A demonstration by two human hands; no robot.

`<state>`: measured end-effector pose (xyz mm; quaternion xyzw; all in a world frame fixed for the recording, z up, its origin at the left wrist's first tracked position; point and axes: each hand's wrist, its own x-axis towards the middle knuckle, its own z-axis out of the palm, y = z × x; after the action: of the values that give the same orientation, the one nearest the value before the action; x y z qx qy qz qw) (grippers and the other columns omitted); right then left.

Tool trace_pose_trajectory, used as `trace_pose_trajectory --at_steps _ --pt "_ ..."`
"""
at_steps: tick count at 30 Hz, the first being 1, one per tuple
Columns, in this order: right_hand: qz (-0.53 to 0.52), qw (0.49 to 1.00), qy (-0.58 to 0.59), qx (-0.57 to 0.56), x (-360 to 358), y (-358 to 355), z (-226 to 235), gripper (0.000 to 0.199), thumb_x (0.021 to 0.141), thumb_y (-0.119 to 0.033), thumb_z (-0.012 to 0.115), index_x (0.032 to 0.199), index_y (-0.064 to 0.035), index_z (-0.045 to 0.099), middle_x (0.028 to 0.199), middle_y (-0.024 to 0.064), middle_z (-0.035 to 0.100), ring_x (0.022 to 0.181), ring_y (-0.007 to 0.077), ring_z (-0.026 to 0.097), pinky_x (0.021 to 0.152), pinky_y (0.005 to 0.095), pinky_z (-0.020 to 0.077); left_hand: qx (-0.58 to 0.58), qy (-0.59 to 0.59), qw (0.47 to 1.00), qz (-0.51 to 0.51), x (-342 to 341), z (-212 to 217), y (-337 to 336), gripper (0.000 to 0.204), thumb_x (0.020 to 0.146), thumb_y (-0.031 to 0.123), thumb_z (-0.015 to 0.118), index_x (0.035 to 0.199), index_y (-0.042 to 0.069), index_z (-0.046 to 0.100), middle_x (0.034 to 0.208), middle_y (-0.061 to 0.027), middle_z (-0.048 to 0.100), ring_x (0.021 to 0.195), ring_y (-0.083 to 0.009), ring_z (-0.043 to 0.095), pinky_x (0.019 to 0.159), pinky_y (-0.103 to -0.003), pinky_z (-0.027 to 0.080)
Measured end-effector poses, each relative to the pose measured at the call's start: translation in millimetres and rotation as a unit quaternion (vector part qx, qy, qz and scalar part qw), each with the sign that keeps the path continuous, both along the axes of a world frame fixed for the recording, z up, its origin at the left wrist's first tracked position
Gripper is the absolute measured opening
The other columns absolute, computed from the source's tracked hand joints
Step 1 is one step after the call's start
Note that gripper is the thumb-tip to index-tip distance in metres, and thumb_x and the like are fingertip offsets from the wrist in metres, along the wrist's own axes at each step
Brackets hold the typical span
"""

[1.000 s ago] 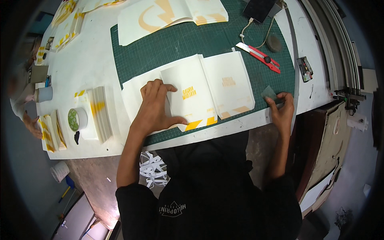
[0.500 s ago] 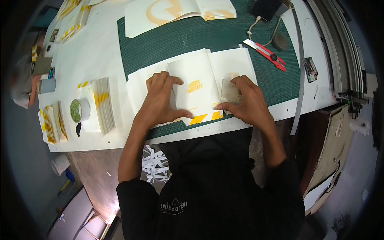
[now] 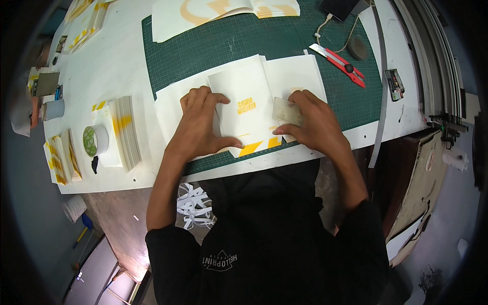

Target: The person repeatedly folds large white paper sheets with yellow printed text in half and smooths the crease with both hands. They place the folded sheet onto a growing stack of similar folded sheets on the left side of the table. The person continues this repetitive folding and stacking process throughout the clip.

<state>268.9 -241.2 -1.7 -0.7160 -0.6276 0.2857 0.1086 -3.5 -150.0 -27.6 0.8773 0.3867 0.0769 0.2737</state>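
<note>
L hand (image 3: pixel 201 124) flat on booklet (image 3: pixel 249 104), R hand (image 3: pixel 310 122) pressing scraper (image 3: pixel 287 111) nr mat (image 3: pixel 229 46) edge.

White worktable (image 3: pixel 122 66) with a green cutting mat (image 3: pixel 229 46); left of the mat, a paper stack (image 3: pixel 127 132), tape roll (image 3: pixel 95 141) and cup (image 3: pixel 53 109).

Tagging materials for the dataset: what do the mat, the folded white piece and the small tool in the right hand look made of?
Green mat: looks like matte rubbery or vinyl cutting mat, with a fine printed grid. Folded white piece: thin matte paper or card, crisp creases, yellow print. Small tool under the right hand: flat, translucent, faintly glossy, probably hard plastic; cannot tell for sure.
</note>
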Motion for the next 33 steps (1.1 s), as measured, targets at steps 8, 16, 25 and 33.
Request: trace_pose_trajectory --at_steps 8,16,25,33 --pt "0.036 0.999 -0.021 0.024 1 1 -1 0.072 0.07 -0.033 0.099 0.126 -0.0022 0.064 0.12 0.0204 0.072 0.106 0.0357 0.075 0.087 0.0411 0.0594 -0.009 0.025 1.0 0.001 4 7 0 0.108 0.045 0.051 0.106 0.13 0.006 0.059 0.121 -0.0163 0.053 0.126 -0.0349 0.048 0.116 -0.048 0.032" --pt "0.016 1.0 0.002 0.011 2 0 1 0.074 0.069 -0.035 0.099 0.123 0.0016 0.065 0.124 0.0219 0.071 0.109 0.0376 0.074 0.092 0.0444 0.0596 0.001 0.005 1.0 -0.003 1 3 0 0.108 0.045 0.053 0.106 0.13 0.005 0.058 0.121 -0.0167 0.053 0.126 -0.0349 0.048 0.116 -0.047 0.032" --pt "0.022 1.0 0.002 -0.011 7 -3 9 0.06 0.082 -0.042 0.091 0.119 0.0 0.069 0.119 0.0235 0.074 0.096 0.0358 0.077 0.081 0.0426 0.0617 0.006 0.022 1.0 -0.01 -1 -1 2 0.108 0.046 0.054 0.105 0.132 0.009 0.056 0.124 -0.0168 0.05 0.129 -0.038 0.044 0.117 -0.05 0.034" --pt "0.102 0.969 0.036 0.223 13 -20 -33 0.033 0.094 -0.029 0.08 0.118 -0.006 0.073 0.098 0.0151 0.068 0.085 0.0275 0.066 0.075 0.0389 0.0528 0.016 -0.001 1.0 -0.024 -1 1 3 0.107 0.047 0.054 0.105 0.13 0.005 0.057 0.121 -0.0171 0.052 0.125 -0.0358 0.047 0.115 -0.049 0.031"
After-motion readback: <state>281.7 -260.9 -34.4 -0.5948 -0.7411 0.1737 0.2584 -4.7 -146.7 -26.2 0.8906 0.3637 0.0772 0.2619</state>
